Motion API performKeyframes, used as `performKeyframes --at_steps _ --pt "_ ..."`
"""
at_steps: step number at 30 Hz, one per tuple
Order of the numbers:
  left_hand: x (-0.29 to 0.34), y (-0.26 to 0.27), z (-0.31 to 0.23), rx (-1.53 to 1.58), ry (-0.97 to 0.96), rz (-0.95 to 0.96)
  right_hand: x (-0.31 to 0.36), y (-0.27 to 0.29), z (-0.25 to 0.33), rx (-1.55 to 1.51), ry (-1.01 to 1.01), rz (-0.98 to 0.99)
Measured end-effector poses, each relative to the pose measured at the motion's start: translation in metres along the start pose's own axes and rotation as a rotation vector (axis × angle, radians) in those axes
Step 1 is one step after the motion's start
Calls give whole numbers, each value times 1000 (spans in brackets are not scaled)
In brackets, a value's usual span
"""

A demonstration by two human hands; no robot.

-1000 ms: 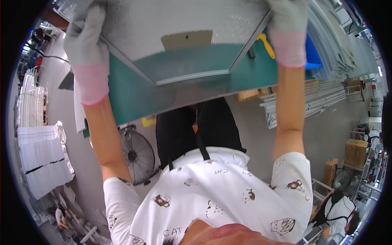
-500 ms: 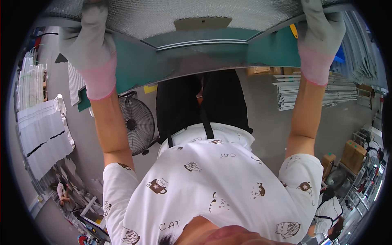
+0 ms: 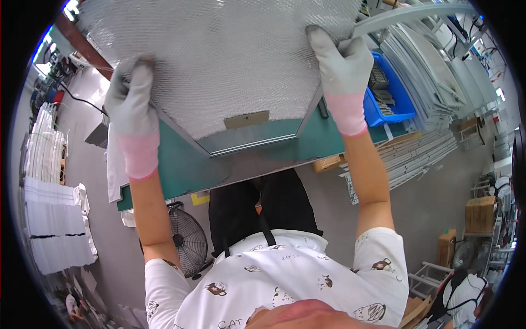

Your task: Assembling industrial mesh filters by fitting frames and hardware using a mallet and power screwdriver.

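Note:
A framed silver panel [image 3: 230, 60] with a shiny, mesh-like texture rests over the green workbench top [image 3: 189, 170]. My left hand [image 3: 131, 101], in a grey-and-pink glove, grips its left edge with the thumb on the upper face. At the opposite edge my gloved right hand [image 3: 342, 68] is closed, thumb also on top; the fingers of both hands are partly hidden behind the edges. A small tan plate [image 3: 246, 119] lies on the panel close to its near end, where a metal frame bar [image 3: 255, 146] runs across.
A blue bin [image 3: 392, 90] of stacked metal pieces stands right of my right hand. Long white strips [image 3: 400, 164] and stacked pale panels [image 3: 427, 68] lie farther right. A black fan [image 3: 186, 241] stands on the floor by my left side. Another person [image 3: 463, 299] is at the lower right.
Both hands have shifted nearer together along the panel edges. The view has tilted up, bringing more of the panel and the blue bin into sight.

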State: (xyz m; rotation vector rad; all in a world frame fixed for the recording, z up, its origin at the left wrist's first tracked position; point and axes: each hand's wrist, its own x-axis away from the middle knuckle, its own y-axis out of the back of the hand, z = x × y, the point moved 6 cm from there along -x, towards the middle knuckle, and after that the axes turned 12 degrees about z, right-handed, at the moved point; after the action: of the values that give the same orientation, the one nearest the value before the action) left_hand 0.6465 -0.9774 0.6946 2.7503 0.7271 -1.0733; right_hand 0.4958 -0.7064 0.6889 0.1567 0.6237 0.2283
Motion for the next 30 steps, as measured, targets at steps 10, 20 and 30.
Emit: performKeyframes --at_steps 10,20,30 --pt "0 -14 3 -50 -62 64 -9 16 -15 -236 139 91" --pt "34 9 8 -821 -465 213 17 14 -38 -281 157 160" --pt "78 12 36 -878 -214 153 47 12 -66 -111 -57 237"
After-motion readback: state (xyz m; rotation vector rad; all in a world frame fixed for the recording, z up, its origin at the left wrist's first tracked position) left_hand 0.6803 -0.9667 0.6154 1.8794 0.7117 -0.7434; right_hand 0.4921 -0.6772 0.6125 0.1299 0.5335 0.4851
